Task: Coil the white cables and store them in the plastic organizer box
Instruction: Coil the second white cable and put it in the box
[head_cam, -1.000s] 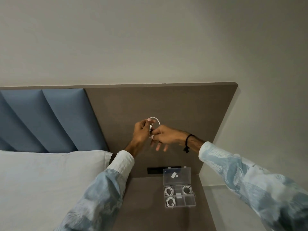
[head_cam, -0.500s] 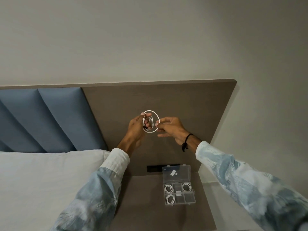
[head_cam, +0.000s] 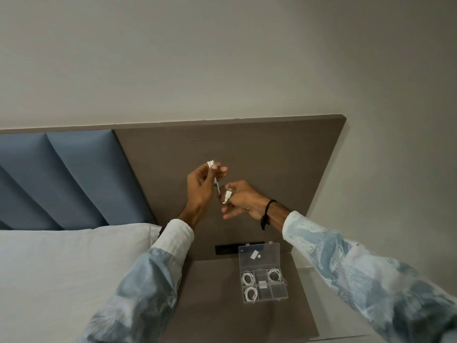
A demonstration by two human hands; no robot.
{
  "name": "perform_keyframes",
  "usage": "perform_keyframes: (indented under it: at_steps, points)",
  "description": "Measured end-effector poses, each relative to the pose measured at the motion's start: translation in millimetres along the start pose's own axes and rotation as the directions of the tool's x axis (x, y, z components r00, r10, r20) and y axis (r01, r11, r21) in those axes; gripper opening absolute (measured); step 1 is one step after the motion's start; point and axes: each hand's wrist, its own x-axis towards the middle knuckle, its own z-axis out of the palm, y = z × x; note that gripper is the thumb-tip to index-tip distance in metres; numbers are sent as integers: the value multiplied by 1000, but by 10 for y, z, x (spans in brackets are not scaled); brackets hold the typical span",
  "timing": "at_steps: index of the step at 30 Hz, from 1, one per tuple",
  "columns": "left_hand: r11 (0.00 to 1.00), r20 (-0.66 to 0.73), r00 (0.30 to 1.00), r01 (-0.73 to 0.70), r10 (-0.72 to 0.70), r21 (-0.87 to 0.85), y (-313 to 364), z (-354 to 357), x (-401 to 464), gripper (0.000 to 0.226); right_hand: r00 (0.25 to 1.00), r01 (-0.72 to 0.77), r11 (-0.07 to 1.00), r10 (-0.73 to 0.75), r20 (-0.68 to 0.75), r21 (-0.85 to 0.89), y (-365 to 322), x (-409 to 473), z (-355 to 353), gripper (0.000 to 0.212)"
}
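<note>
I hold a white cable (head_cam: 216, 180) up in front of the brown headboard panel. My left hand (head_cam: 201, 188) pinches its coiled loops at the fingertips, edge-on to me. My right hand (head_cam: 241, 200) grips the cable's white plug end just below and to the right, other fingers spread. A short straight stretch of cable runs between the two hands. Below, the clear plastic organizer box (head_cam: 284, 294) sits open on the brown nightstand, lid tipped back. Three of its compartments each hold a coiled white cable (head_cam: 248, 278).
A bed with a white pillow (head_cam: 74, 256) fills the lower left. Blue padded headboard panels (head_cam: 61, 179) rise behind it. A black socket strip (head_cam: 226, 249) sits on the panel just behind the box. The nightstand top (head_cam: 212, 300) extends left of the box.
The round loop that faced me half a second ago is now bunched at my left fingertips. My right hand has dropped lower and now grips the plug end.
</note>
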Motion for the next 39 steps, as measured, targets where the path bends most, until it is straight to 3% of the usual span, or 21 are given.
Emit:
perform_keyframes:
  at_steps: [3,5,7,9,11,12,15,19,22,26,30,35,39]
  points:
    - [895,150,978,-192,143,401,-30,-94,-44,29,998,-13,990,23,67,-141,-96,-13,-69,12]
    - [845,232,967,-209,104,493,-51,-124,-60,34,992,-19,975,46,117,-222,-172,-22,-130,8]
    - [909,218,976,-95,5,406,-52,-94,-79,33,985,-24,949,76,154,-314,-206,-32,-150,6]
    - [983,137,981,116,-135,142,-47,-27,-81,29,988,-7,902,74,138,-432,-159,-23,-126,13]
    - [965,84,967,247,-239,-91,-59,7,-41,30,994,29,856,31,108,-516,-64,-12,-85,20]
    - [956,71,964,264,-257,-127,-72,10,-26,30,995,51,841,5,101,-539,-19,-6,-73,21]
    - [964,62,966,255,-251,-77,-85,-34,-76,27,990,89,817,-9,141,-570,1,-26,-50,21]
    - [958,169,976,88,-138,272,-163,-114,-190,29,964,89,830,68,258,-550,-138,-97,-43,30]
    - [916,207,970,37,-129,399,-193,-140,-213,29,958,169,812,-2,287,-559,-223,-110,-84,20]
    - [923,238,934,176,-267,343,-253,-205,-230,34,955,289,797,-200,219,-530,-274,-84,-202,11]
    - [934,245,906,310,-346,177,-324,-191,-248,27,950,313,902,-302,82,-297,-270,-22,-320,12]
    - [878,115,877,475,-466,-60,-298,-50,-217,35,941,338,860,-318,117,-383,-63,-3,-354,9]
    - [904,83,910,385,-405,185,-292,-55,-166,46,964,268,895,-246,105,-357,14,-3,-473,7]
